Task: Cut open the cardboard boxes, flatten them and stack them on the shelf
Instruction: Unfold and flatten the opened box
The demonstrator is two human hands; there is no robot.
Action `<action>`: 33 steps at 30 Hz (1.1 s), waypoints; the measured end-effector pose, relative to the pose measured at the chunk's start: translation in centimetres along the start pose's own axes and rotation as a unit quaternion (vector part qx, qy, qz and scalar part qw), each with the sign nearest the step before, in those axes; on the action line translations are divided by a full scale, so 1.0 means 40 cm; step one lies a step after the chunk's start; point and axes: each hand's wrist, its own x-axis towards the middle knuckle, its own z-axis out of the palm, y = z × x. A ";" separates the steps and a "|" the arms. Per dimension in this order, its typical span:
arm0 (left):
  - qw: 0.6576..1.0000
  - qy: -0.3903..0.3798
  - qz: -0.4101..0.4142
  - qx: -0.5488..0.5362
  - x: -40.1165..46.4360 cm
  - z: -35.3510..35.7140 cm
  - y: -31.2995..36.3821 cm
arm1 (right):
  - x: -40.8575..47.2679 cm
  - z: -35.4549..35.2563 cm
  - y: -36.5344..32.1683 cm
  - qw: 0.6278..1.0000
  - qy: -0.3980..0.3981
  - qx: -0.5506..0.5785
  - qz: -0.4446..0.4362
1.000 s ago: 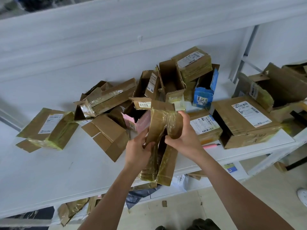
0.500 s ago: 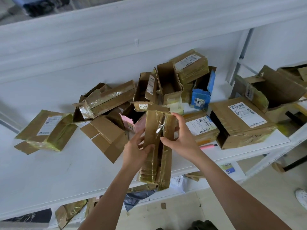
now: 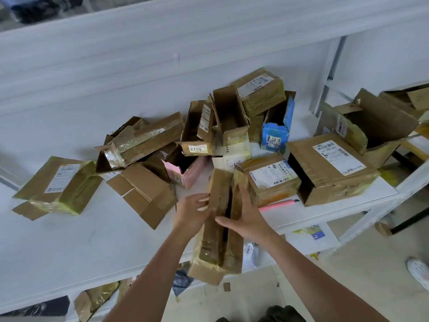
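I hold a long, tape-covered cardboard box (image 3: 219, 238) over the front edge of the white shelf (image 3: 69, 247). It stands on end with a dark slit open down its middle. My left hand (image 3: 193, 211) grips its left side, fingers curled round the edge. My right hand (image 3: 246, 216) presses against its right flap, with the thumb pointing left across the slit. A pink box cutter (image 3: 277, 204) lies on the shelf just right of my hands.
Several cardboard boxes, some cut open, some taped, are piled along the shelf: a flat taped one (image 3: 60, 184) at left, a pink one (image 3: 185, 170), a blue one (image 3: 276, 129), a large labelled one (image 3: 329, 166) at right. Scraps lie on the lower shelf and floor.
The box has dropped lower and now hangs over the shelf's front edge. My right hand slid down from its top to its right flap. The upper flap has folded in.
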 end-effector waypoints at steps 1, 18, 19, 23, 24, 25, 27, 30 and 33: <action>0.999 -0.023 -0.023 -0.009 -0.003 0.003 -0.008 | -0.003 0.005 0.014 1.000 -0.001 -0.007 0.016; 0.984 -0.034 -0.164 -0.065 0.008 -0.018 -0.068 | 0.014 -0.013 0.039 0.975 -0.116 0.185 0.028; 0.984 -0.032 -0.164 -0.064 0.010 -0.018 -0.068 | 0.017 -0.014 0.042 0.974 -0.111 0.193 0.036; 0.984 -0.035 -0.162 -0.061 0.015 -0.019 -0.070 | 0.018 -0.027 0.067 0.971 -0.086 0.216 0.059; 0.984 -0.038 -0.165 -0.061 0.016 -0.019 -0.070 | 0.018 -0.028 0.073 0.971 -0.084 0.216 0.059; 0.983 -0.040 -0.168 -0.064 0.017 -0.019 -0.071 | 0.018 -0.028 0.077 0.971 -0.083 0.216 0.058; 0.981 -0.044 -0.174 -0.073 0.020 -0.021 -0.072 | 0.019 -0.029 0.081 0.971 -0.077 0.219 0.051; 0.980 -0.047 -0.176 -0.078 0.020 -0.026 -0.071 | 0.021 -0.036 0.084 0.976 -0.063 0.205 0.042; 0.981 -0.044 -0.170 -0.083 0.017 -0.026 -0.071 | 0.016 -0.051 0.096 0.996 -0.003 0.085 0.009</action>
